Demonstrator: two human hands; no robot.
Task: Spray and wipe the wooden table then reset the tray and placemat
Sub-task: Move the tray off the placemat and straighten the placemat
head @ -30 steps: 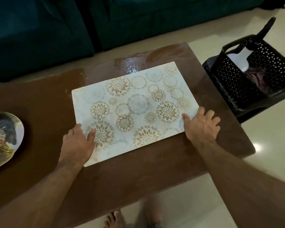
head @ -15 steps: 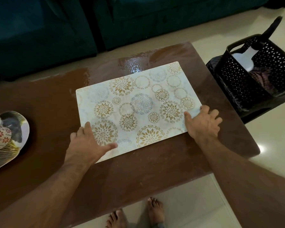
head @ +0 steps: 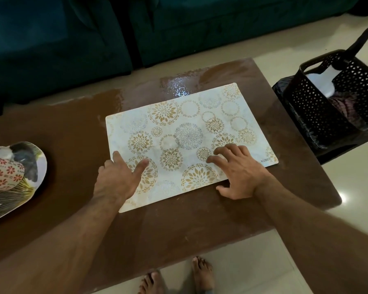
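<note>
A person's bare feet (head: pixel 176 276) are standing on the pale floor just in front of the wooden table (head: pixel 179 236), seen from above. Both forearms are reaching forward over the table's near edge toward the placemat (head: pixel 185 132), a pale sheet printed with gold and grey flower circles that is lying flat on the table's middle and turned slightly askew to the table's edges.

The left hand (head: pixel 117 179) is lying palm down over the placemat's near left corner, its fingers straight and spread, forefinger and thumb pointing away across the print; it is gripping nothing. The right hand (head: pixel 240 172) is sitting on the placemat's near edge, right of centre, its fingers arched and parted, the fingertips (head: pixel 210 160) pressing down on the sheet while the thumb is resting on the bare wood just in front of the placemat. The word KUBER is showing at the placemat's near right corner, just beside that hand.

Left of the placemat, well apart from it, a bird-patterned tray (head: pixel 28 162) is sitting at the table's left end, with a red-flowered item lying on it. Beyond the placemat, the table's far edge is glistening with wet patches. Off the table's right end, a black perforated basket (head: pixel 319 107) is holding a white bottle with a dark nozzle. A dark teal sofa (head: pixel 72 39) is standing behind the table.
</note>
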